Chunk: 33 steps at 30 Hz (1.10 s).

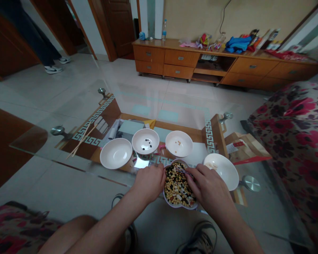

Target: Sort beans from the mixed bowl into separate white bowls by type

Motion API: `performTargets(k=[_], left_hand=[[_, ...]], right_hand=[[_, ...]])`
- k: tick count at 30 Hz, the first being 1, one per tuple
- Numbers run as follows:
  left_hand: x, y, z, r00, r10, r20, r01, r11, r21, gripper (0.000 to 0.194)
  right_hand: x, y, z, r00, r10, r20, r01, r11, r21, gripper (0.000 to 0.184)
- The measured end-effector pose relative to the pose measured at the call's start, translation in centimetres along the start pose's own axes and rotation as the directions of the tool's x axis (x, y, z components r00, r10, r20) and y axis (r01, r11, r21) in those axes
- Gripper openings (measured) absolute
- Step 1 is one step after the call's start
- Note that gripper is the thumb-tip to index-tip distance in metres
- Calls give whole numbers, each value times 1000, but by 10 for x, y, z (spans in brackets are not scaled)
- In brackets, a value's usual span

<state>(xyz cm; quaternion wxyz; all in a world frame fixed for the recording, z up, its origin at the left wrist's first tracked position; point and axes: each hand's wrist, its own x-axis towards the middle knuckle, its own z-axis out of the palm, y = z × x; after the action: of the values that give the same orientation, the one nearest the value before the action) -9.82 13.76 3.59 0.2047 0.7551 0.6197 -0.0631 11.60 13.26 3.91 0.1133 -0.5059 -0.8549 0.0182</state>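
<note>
Left hand (pixel 148 183) curls at the rim of a bowl of mixed beans (pixel 178 185) near the glass desk's (pixel 39 144) edge, right hand (pixel 208 187) pinching a small purple tool (pixel 184 171) above it. Black beans (pixel 147 143) and yellow beans (pixel 178 143) sit in white bowls (pixel 153 135) beyond.

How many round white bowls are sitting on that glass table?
4: an empty bowl at far left, a bowl of black beans, a bowl of yellow beans, and a bowl of pale pieces at far right.
</note>
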Motion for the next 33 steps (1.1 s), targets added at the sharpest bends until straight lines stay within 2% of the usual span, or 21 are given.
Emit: performTargets(k=[3, 6, 9, 12, 19, 27, 33], left_hand=[[0, 0, 0, 1000, -1, -5, 1, 1000, 8, 42], [-1, 0, 0, 1000, -2, -12, 2, 1000, 15, 44], [-1, 0, 0, 1000, -13, -4, 13, 1000, 19, 49], [-2, 1, -2, 1000, -30, 10, 30, 999, 22, 54], [-6, 3, -6, 995, -91, 52, 91, 996, -2, 57], [-7, 4, -2, 993, -91, 68, 92, 996, -9, 56], [-10, 5, -3, 995, -87, 55, 87, 996, 9, 58]], right_hand=[[0, -3, -3, 999, 52, -8, -52, 998, 39, 30], [0, -7, -5, 982, 187, -29, -181, 974, 137, 29], [-1, -10, -5, 959, 284, 12, -279, 935, 219, 28], [-1, -12, -2, 946, 321, 49, -323, 913, 248, 26], [-1, -18, 2, 948, 310, 75, -319, 926, 201, 26], [-2, -20, 4, 960, 274, 62, -280, 947, 156, 28], [-6, -17, -4, 952, 306, 33, -306, 928, 212, 28]])
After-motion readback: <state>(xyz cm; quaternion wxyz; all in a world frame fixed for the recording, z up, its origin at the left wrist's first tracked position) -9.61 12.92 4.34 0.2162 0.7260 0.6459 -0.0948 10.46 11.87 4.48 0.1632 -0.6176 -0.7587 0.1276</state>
